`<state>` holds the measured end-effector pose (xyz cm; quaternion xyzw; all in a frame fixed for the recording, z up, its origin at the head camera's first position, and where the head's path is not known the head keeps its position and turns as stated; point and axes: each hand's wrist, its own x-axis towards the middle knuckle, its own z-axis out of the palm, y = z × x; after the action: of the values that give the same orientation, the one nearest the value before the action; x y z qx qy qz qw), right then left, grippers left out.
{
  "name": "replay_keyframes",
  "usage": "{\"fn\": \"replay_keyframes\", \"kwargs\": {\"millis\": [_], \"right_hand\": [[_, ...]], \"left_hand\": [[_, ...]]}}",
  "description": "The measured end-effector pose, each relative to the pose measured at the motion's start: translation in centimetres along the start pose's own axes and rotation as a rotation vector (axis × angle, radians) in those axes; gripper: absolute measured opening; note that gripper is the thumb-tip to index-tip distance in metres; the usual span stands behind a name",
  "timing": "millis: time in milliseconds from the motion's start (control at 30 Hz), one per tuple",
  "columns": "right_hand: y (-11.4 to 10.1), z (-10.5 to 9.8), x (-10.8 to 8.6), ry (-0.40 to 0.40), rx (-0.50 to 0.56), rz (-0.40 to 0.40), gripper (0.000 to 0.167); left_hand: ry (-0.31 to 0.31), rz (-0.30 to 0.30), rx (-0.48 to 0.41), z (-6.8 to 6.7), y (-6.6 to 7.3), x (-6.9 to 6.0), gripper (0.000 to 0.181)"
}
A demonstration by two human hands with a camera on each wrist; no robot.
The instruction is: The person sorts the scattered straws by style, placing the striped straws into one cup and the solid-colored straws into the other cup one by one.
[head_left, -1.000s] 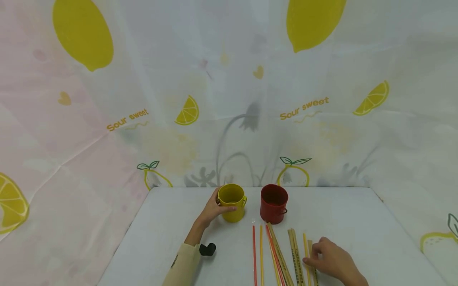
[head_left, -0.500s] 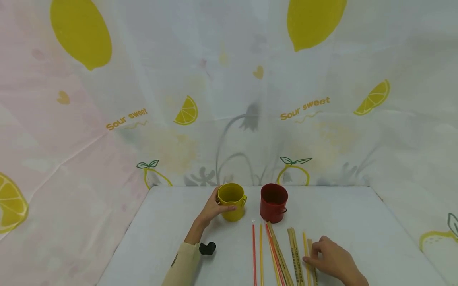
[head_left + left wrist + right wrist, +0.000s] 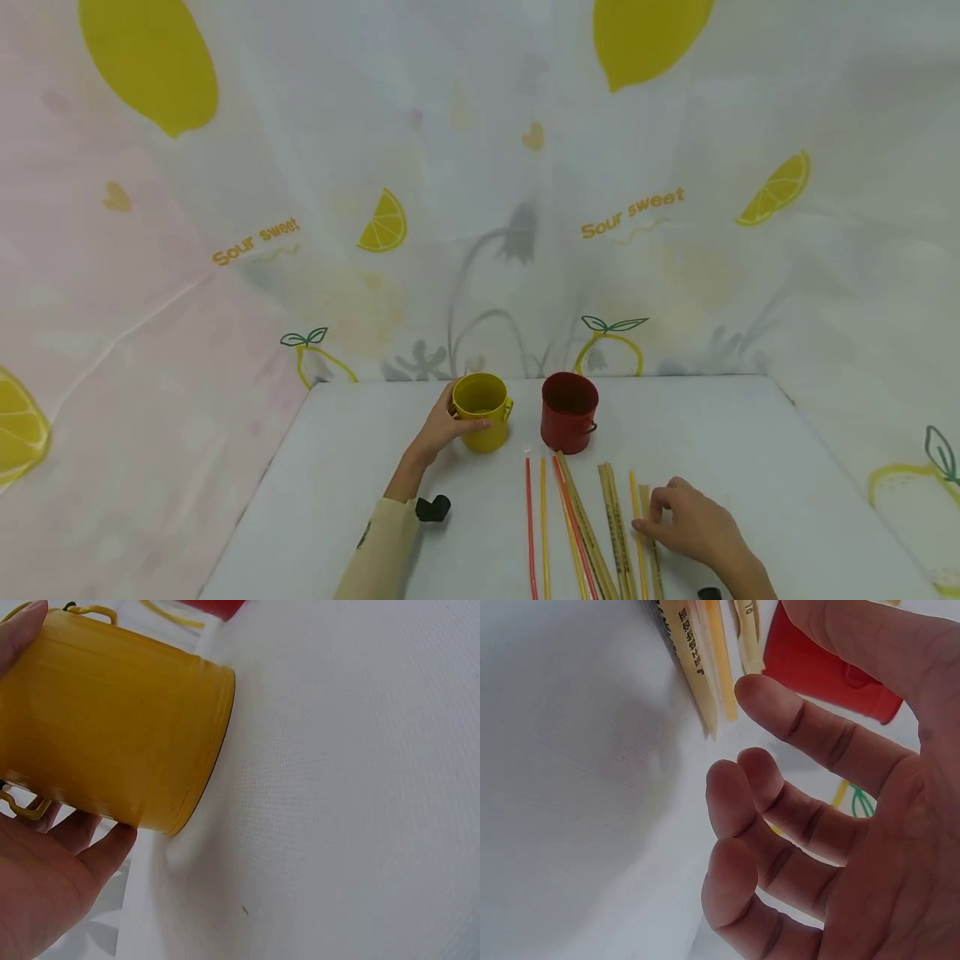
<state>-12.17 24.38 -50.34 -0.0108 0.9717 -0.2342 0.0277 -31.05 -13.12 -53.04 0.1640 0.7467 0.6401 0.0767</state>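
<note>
A small yellow bucket [image 3: 491, 439] with side loops stands on the white table. My left hand [image 3: 441, 427] grips its left side, thumb across the front and the other fingers along the far side, as the left wrist view of the bucket [image 3: 120, 720] also shows. A red bucket [image 3: 567, 429] stands to its right. My right hand [image 3: 693, 523] hovers, loosely curled, by the tops of a thin yellow stick [image 3: 639, 527] and a tan stick with printing [image 3: 655, 554]. In the right wrist view nothing sits between the fingers [image 3: 769, 709].
Further left lie a thin red stick [image 3: 530, 525], a yellow stick [image 3: 545, 525], a mixed cluster with tan printed sticks [image 3: 585, 521], and a tan printed pair [image 3: 615, 521]. Their near ends leave the head view. A lemon-patterned cloth [image 3: 480, 208] hangs behind the table.
The head view has tilted slightly, shifting everything up and a little left. Both hands keep their places relative to the buckets and sticks.
</note>
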Motion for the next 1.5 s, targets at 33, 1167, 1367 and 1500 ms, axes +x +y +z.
{"fn": "replay_keyframes", "kwargs": {"millis": [33, 1167, 1367, 1500], "right_hand": [[0.0, 0.0, 0.0, -0.004, 0.002, 0.001, 0.039], [0.0, -0.2, 0.3, -0.046, 0.021, 0.025, 0.038], [-0.1, -0.5, 0.2, -0.066, 0.014, 0.043, 0.039], [-0.2, -0.5, 0.3, -0.066, 0.013, 0.046, 0.038]], "left_hand": [[0.002, -0.004, 0.004, 0.0, 0.0, 0.0, 0.086], [0.0, -0.017, 0.006, -0.1, 0.6, -0.4, 0.087], [-0.033, -0.004, -0.015, 0.0, 1.7, -0.8, 0.086], [-0.03, -0.022, -0.008, 0.0, 1.4, -0.4, 0.087]]}}
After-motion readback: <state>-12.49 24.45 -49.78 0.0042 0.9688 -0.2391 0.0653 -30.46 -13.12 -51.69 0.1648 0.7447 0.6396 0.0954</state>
